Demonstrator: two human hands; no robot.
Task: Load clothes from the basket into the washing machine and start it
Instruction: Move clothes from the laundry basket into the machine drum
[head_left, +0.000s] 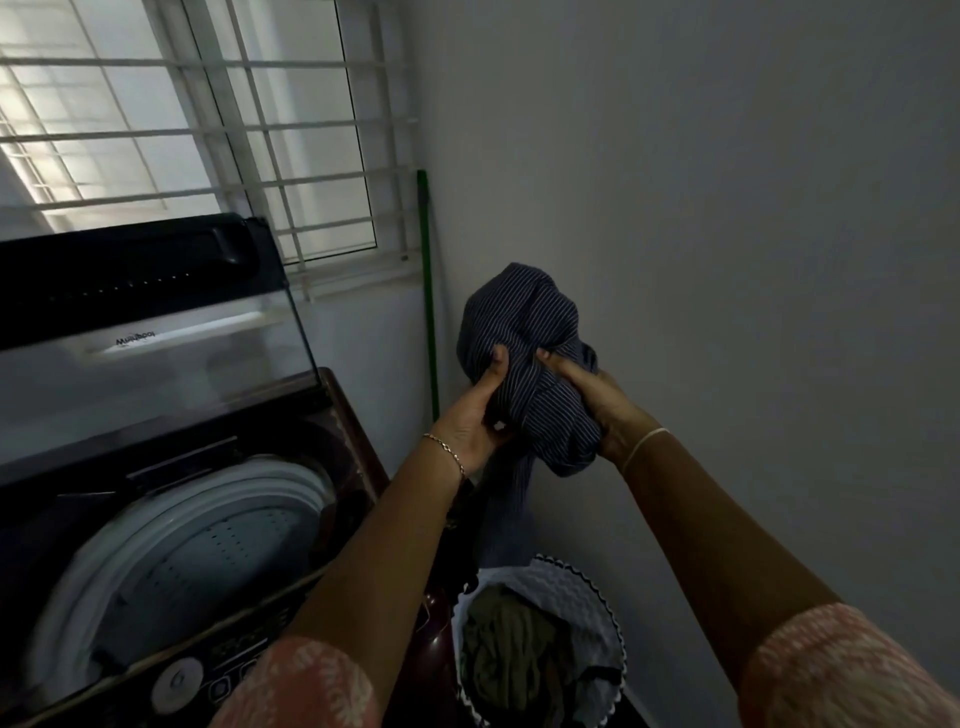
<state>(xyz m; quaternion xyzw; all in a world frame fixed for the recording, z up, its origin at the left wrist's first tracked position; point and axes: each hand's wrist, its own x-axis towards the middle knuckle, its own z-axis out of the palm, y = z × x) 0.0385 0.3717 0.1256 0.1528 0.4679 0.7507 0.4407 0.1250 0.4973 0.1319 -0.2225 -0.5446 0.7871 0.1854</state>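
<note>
A bunched dark blue striped garment (524, 322) is held up in front of the wall, with a length of it hanging down toward the basket. My left hand (475, 415) grips its lower left side, thumb on the cloth. My right hand (597, 400) grips its right side. Below them stands a white laundry basket (597, 597) holding an olive-green garment (506, 654) and other clothes. To the left is the top-loading washing machine (343, 415) with its glass lid (156, 332) raised and its drum (208, 551) showing no clothes in the visible part.
A control panel with a round dial (176, 678) runs along the washer's front edge. A green pole (428, 291) leans in the corner beside a barred window (208, 130). A plain wall (727, 208) fills the right side.
</note>
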